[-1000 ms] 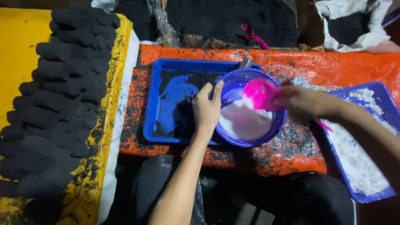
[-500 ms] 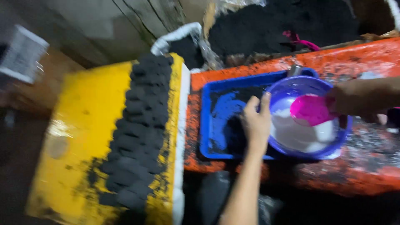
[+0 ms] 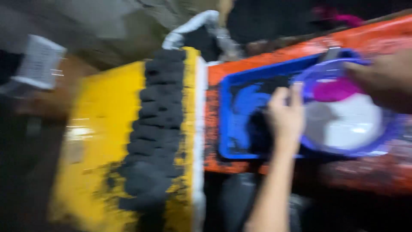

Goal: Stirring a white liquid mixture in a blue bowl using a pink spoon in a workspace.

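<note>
Head view, badly blurred: the left hand (image 3: 286,117) grips the near rim of a round purple plastic bowl (image 3: 348,151), fingers hooked over its edge. The bowl holds white powder and sits partly over a blue rectangular plastic tray (image 3: 234,124) smeared with black, on an orange, soot-stained surface (image 3: 365,176). The right hand (image 3: 384,77) is closed around a small pink scoop (image 3: 334,90) inside the bowl. To the left, rows of black lumps (image 3: 156,129) lie on a yellow board (image 3: 101,129).
</note>
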